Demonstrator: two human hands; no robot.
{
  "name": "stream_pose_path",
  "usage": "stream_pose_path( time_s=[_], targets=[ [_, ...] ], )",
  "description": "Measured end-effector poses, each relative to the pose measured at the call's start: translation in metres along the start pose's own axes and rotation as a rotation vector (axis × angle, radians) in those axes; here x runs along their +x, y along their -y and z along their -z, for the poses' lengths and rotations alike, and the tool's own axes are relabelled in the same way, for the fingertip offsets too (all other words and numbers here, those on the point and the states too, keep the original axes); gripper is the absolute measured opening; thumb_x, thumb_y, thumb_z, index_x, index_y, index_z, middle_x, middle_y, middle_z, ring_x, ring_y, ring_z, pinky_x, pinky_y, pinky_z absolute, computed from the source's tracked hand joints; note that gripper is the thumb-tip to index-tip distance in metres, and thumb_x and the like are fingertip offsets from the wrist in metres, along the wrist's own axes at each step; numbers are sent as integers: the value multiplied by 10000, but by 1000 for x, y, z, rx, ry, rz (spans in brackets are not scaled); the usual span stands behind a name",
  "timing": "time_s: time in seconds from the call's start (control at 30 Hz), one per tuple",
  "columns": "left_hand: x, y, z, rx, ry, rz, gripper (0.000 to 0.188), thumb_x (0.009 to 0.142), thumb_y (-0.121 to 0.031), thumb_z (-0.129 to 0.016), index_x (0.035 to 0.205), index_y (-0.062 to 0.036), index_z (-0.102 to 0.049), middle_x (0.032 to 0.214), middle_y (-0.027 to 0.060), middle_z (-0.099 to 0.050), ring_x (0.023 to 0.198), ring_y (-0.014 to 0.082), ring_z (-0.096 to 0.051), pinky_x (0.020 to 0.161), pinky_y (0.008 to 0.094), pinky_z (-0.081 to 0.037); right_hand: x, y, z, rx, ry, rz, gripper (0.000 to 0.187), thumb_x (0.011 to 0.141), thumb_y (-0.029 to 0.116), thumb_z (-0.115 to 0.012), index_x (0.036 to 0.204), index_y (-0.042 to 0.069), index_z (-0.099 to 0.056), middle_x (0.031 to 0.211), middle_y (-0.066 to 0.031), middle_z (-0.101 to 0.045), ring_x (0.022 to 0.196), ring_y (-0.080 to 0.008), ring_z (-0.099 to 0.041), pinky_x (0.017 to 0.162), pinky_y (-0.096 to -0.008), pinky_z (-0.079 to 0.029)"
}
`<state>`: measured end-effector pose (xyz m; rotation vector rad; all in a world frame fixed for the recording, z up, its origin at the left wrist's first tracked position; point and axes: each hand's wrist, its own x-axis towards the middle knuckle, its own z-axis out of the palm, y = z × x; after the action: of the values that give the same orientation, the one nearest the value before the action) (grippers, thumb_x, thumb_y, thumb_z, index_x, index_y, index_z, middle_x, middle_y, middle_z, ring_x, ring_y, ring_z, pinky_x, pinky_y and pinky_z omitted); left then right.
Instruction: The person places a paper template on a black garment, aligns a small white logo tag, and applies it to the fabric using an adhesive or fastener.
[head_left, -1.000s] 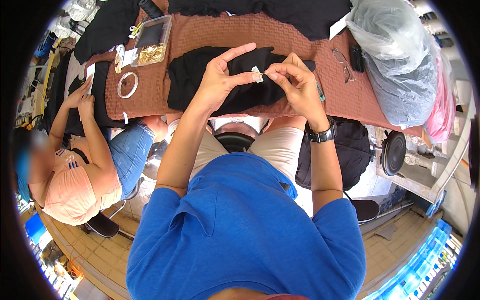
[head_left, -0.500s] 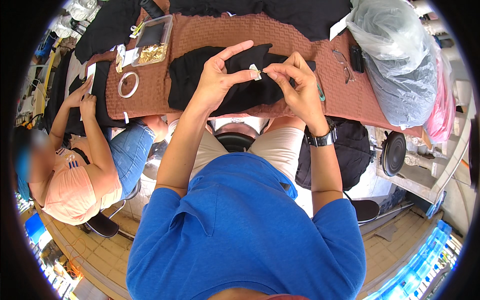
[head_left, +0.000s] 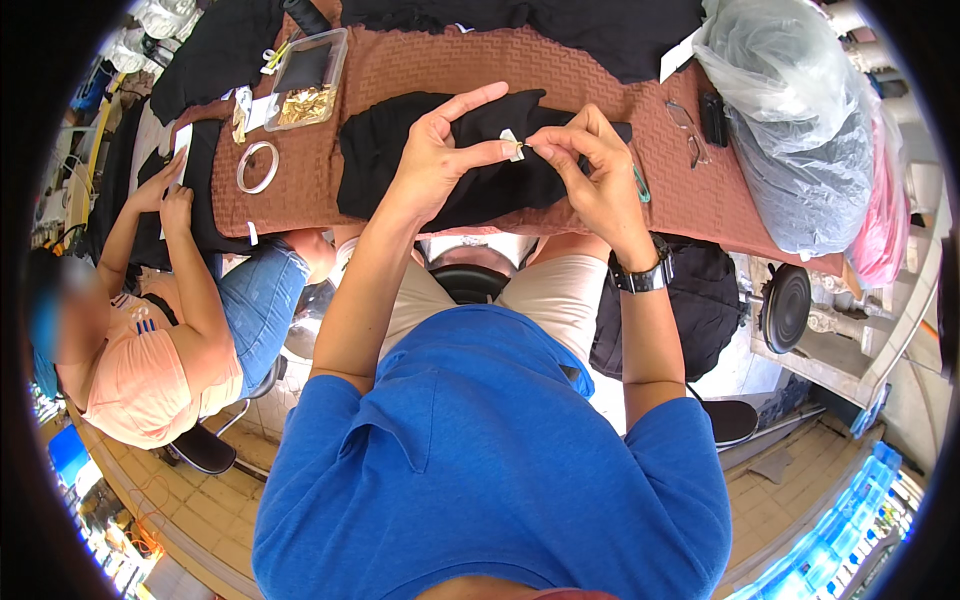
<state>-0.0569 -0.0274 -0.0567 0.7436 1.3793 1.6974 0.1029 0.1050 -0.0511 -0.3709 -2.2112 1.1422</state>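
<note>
Over a folded black cloth piece (head_left: 385,155), my left hand (head_left: 437,155) pinches a small white tag (head_left: 511,137) between thumb and a finger, with the index finger stretched out. My right hand (head_left: 592,165), wearing a black watch, is closed in a pinch right beside the tag. A tiny gold-coloured piece shows between its fingertips and the tag; its exact kind is too small to tell. Both hands are held above the cloth near the table's front edge. A green loop (head_left: 641,184) lies just right of my right hand.
A clear plastic box (head_left: 308,82) with gold-coloured pieces and a white ring-shaped roll (head_left: 258,167) lie left on the brown-covered table (head_left: 420,65). Glasses (head_left: 690,132) and a large plastic-wrapped bundle (head_left: 800,130) are at right. A co-worker (head_left: 150,370) sits at left, handling black cloth.
Almost nothing differs. My hands keep the same pinch at the tag, with only a tiny shift at the right fingertips.
</note>
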Motion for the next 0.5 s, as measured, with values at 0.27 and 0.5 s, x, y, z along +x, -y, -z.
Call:
stream_pose_path(
  time_s=[0.27,0.5],
  targets=[
    [0,-4,-3,-42,17,6,664,799,21,-827,1415,-20,-583,712,-114,-585,553,-63,-432,650,124,-454,1,-3,0,47,12,-19,126,878,14,-737,989,52,-781,825,-35,-536,707,-145,-528,645,-285,-453],
    [0,0,1,-44,53,11,639,799,93,-789,1393,39,-563,1110,110,-717,919,123,-720,894,254,-573,2,-4,3,11,27,18,124,874,5,-738,981,50,-781,819,-35,-539,692,-142,-524,644,-282,-450]
  ],
)
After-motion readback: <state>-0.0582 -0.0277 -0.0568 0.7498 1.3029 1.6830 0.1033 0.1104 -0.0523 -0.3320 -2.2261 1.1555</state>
